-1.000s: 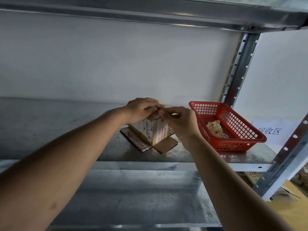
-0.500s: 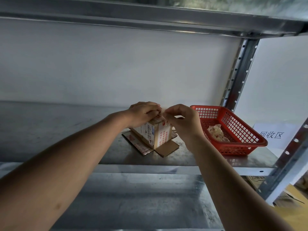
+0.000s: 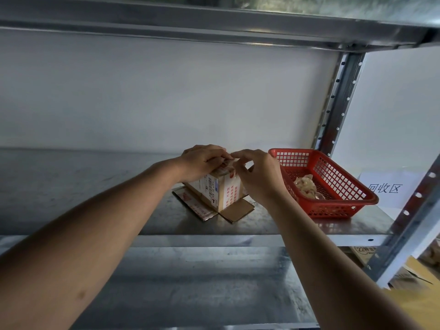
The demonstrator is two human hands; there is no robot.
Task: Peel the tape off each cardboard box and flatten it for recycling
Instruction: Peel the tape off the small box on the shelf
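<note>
A small cardboard box (image 3: 220,191) with a barcode label and red-printed tape stands on the metal shelf (image 3: 297,225), its bottom flaps spread flat around it. My left hand (image 3: 202,161) lies over the top of the box and holds it down with curled fingers. My right hand (image 3: 257,173) is at the box's top right edge, thumb and forefinger pinching a clear strip of tape (image 3: 232,160) lifted off the top. The top face is mostly hidden under both hands.
A red plastic basket (image 3: 338,206) holding crumpled tape wads stands just right of the box. A white paper sign (image 3: 390,186) hangs behind it. The shelf's upright post (image 3: 338,101) rises at the right; more cardboard lies below at the lower right.
My right hand has shifted slightly and raised the tape end at the box's top edge. The left hand stays on the box. The view moved a little.
</note>
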